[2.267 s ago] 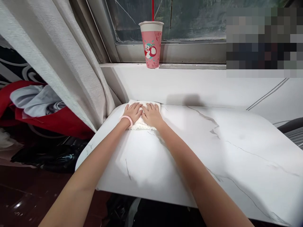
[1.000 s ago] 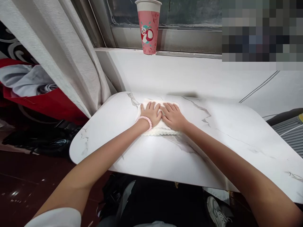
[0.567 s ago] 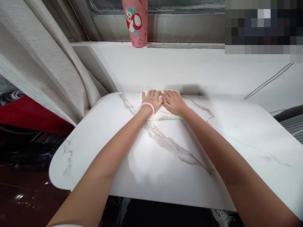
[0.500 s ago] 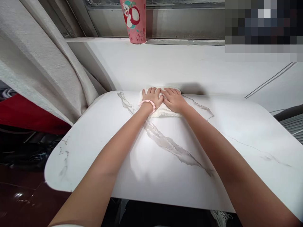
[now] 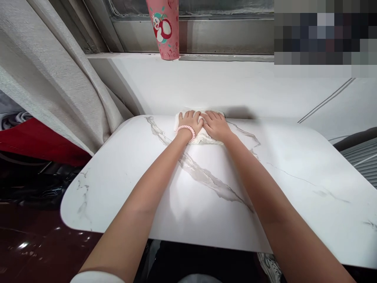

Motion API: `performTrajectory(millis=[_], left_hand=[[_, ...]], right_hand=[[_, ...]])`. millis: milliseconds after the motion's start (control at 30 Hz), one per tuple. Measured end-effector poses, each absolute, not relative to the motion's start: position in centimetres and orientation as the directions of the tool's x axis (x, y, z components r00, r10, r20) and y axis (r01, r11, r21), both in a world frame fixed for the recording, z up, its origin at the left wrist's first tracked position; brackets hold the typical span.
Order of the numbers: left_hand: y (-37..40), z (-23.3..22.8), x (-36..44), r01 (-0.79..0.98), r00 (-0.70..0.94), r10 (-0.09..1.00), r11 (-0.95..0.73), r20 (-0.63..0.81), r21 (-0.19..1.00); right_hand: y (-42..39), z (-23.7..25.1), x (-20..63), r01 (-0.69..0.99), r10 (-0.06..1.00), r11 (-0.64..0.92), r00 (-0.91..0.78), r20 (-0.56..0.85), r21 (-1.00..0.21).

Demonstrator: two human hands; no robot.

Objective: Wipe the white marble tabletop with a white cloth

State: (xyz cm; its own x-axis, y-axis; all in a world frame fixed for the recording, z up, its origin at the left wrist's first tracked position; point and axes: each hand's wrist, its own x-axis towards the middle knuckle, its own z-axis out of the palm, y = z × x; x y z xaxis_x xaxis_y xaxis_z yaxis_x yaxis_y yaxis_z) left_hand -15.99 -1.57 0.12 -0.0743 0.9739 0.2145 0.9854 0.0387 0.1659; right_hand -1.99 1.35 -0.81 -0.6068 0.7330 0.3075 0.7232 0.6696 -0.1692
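Observation:
A white cloth (image 5: 206, 138) lies bunched on the white marble-patterned table (image 5: 200, 220), at its far edge by the wall. My left hand (image 5: 191, 121) rests flat on the left part of the cloth, fingers spread and pointing away from me. A pink coiled band (image 5: 186, 128) circles that wrist. Pressed on the cloth's right part is my right hand (image 5: 215, 124), its fingers stretched out too. The two hands touch or nearly touch at the thumbs. Both palms hide much of the cloth.
A pink patterned cup (image 5: 165, 33) stands on the window ledge (image 5: 224, 57) above the table. At the left hangs a grey curtain (image 5: 59, 70), with something red (image 5: 41, 141) behind it. A cable (image 5: 326, 100) runs down the wall at the right.
The view has shifted slightly, so the cup and ledge sit a little lower. Both hands remain on the cloth at the far edge, with scarcely any movement over the table.

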Motion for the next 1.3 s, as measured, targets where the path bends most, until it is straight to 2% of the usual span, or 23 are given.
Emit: performTrajectory(millis=[233,467,600,733,967,1033,1167,1300], left_hand=[[-6.1,0.2,-14.3,0.988,-0.045,0.978,0.012,0.206,0.155],[-13.1,0.7,-12.2,0.993,0.033,0.986,-0.052,0.163,0.11],[-18.5,0.7,-10.2,0.994,0.005,0.991,-0.02,0.137,0.109],[-23.2,0.9,-8.6,0.989,0.053,0.995,-0.064,0.083,0.137],[-25.2,1.0,-6.5,0.974,0.094,0.993,-0.107,0.073,0.2],[-24.7,1.1,-5.6,0.97,0.103,0.993,-0.114,0.065,0.213],[-22.1,1.2,-3.8,0.967,0.103,0.994,-0.11,0.04,0.232],[-17.4,1.0,-3.1,0.967,0.068,0.996,-0.081,0.063,0.242]], right_hand=[[-3.4,-0.4,-0.1,0.741,0.758,0.647,-0.603,0.246,-0.179],[-10.6,-0.2,2.2,0.778,0.782,0.616,-0.584,0.22,-0.126],[-15.3,-0.3,4.7,0.717,0.722,0.686,-0.65,0.236,-0.124],[-19.2,-0.4,7.4,0.661,0.665,0.741,-0.698,0.266,-0.119],[-21.0,0.2,10.5,0.605,0.624,0.781,-0.736,0.263,-0.157],[-20.3,0.6,10.8,0.616,0.649,0.761,-0.72,0.246,-0.205],[-17.2,0.9,10.7,0.714,0.79,0.611,-0.581,0.196,-0.341],[-12.5,0.6,9.5,0.793,0.866,0.499,-0.443,0.231,-0.349]])
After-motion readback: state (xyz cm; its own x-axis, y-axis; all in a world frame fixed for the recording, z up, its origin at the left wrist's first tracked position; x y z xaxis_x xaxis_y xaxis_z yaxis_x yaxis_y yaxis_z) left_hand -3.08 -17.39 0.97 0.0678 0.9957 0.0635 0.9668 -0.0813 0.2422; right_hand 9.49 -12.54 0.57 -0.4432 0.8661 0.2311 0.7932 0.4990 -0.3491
